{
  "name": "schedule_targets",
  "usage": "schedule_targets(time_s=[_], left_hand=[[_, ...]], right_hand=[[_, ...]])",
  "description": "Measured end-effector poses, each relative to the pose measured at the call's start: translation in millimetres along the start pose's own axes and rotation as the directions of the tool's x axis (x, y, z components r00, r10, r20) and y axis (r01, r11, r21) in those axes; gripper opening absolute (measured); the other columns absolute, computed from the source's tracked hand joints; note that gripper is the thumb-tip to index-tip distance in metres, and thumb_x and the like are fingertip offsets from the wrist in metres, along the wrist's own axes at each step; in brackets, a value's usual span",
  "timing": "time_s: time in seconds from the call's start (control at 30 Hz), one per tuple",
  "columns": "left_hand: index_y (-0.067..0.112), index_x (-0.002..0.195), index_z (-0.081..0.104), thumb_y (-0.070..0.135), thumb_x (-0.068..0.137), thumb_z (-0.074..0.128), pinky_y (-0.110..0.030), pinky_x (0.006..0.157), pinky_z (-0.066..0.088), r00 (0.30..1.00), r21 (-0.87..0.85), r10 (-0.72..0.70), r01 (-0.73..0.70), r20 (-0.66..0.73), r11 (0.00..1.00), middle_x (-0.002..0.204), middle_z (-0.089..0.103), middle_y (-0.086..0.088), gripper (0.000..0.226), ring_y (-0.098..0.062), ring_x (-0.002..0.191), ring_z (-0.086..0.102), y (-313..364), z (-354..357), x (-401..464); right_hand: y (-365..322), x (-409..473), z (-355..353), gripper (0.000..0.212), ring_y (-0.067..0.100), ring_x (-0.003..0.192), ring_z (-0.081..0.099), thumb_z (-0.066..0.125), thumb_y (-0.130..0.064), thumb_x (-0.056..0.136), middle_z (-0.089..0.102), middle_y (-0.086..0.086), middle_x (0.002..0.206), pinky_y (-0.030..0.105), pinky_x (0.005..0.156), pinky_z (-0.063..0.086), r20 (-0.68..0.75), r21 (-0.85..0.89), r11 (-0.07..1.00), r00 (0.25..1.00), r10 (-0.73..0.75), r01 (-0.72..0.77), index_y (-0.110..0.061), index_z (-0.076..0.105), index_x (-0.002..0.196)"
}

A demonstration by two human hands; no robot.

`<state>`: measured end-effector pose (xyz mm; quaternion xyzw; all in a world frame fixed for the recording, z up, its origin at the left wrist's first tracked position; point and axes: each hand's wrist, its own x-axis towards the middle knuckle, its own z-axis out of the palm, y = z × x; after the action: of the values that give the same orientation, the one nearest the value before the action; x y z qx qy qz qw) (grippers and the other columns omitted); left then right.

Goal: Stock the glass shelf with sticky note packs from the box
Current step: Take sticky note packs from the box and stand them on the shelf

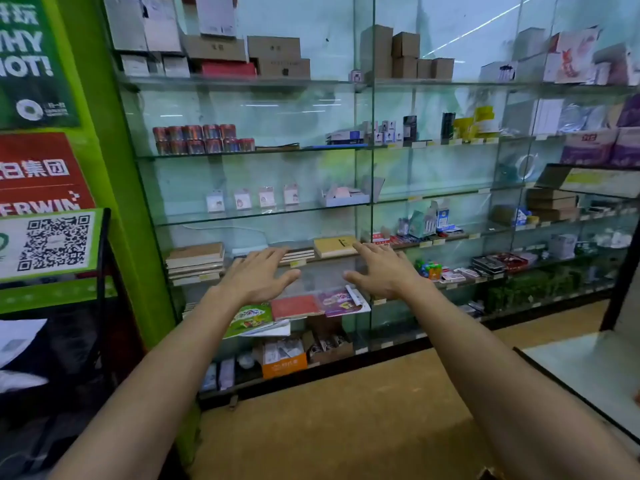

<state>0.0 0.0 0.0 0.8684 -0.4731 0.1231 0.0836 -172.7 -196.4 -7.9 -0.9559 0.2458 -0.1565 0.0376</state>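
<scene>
Both hands are spread flat with fingers straight and hold nothing: the left hand [258, 275] and the right hand [382, 273] reach side by side toward the glass shelf [263, 212], probably heading for the stock above them. At twelve o'clock from the hands, four small sticky note packs [252, 199] stand upright in a spaced row, faces out so shoppers can see them. They look pale pink and white, in clear wrap. The open box [346, 195] sits at their three o'clock, holding more pinkish packs.

Green poster [31, 60] "HY OT!" (cut off), red sign [41, 171] "ERWIN", Chinese characters
</scene>
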Motion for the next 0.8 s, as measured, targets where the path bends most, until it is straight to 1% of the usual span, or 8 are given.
schedule_targets(time_s=[0.1,0.3,0.4,0.57,0.67,0.8], left_hand=[[0.03,0.153,0.015,0.072,0.09,0.023,-0.052,0.114,0.023,1.0,0.013,-0.001,0.001,0.006,1.0,0.16,0.025,0.0,0.076,-0.024,0.145,0.027,4,4,6],[0.03,0.153,0.014,0.071,0.091,0.025,-0.05,0.116,0.022,0.999,0.009,-0.04,0.04,0.014,0.999,0.16,0.023,0.0,0.076,-0.023,0.146,0.024,17,11,19],[0.031,0.153,0.015,0.072,0.09,0.026,-0.05,0.116,0.023,0.998,0.014,-0.061,0.061,-0.008,0.998,0.16,0.025,0.001,0.076,-0.021,0.145,0.026,22,14,28],[0.032,0.153,0.016,0.073,0.089,0.026,-0.051,0.115,0.026,0.996,0.031,-0.088,0.088,-0.004,0.996,0.159,0.027,0.001,0.076,-0.022,0.144,0.029,26,20,48],[0.028,0.152,0.02,0.07,0.091,0.029,-0.049,0.115,0.026,0.997,0.013,-0.076,0.076,-0.011,0.997,0.159,0.028,0.001,0.074,-0.022,0.143,0.029,25,20,67],[0.026,0.153,0.02,0.068,0.092,0.029,-0.048,0.114,0.026,0.998,0.054,-0.061,0.062,-0.022,0.997,0.159,0.027,0.001,0.074,-0.023,0.143,0.03,21,25,102]], right_hand=[[9,5,0,0.081,0.027,0.149,0.013,0.038,-0.067,0.09,0.012,0.001,0.162,0.055,0.117,0.011,0.008,-0.032,0.999,1.0,-0.014,0.015,-0.027,0.008,0.154],[28,20,2,0.08,0.026,0.149,0.01,0.039,-0.067,0.09,0.011,0.001,0.163,0.054,0.117,0.01,0.026,-0.036,0.998,0.999,-0.047,0.048,-0.027,0.009,0.154],[38,31,6,0.079,0.026,0.149,0.011,0.039,-0.066,0.091,0.012,0.002,0.162,0.053,0.118,0.01,0.012,-0.04,0.997,0.997,-0.072,0.072,-0.028,0.01,0.154],[52,55,14,0.08,0.027,0.149,0.013,0.038,-0.068,0.09,0.013,0.001,0.162,0.054,0.117,0.011,0.026,-0.043,0.993,0.994,-0.108,0.109,-0.027,0.012,0.154],[62,75,19,0.08,0.026,0.149,0.014,0.037,-0.068,0.089,0.014,0.001,0.162,0.054,0.117,0.011,0.015,-0.034,0.993,0.993,-0.114,0.114,-0.027,0.012,0.153],[74,109,25,0.079,0.025,0.148,0.016,0.038,-0.068,0.09,0.018,0.001,0.161,0.053,0.117,0.012,0.009,-0.036,0.993,0.994,-0.111,0.112,-0.028,0.013,0.153]])
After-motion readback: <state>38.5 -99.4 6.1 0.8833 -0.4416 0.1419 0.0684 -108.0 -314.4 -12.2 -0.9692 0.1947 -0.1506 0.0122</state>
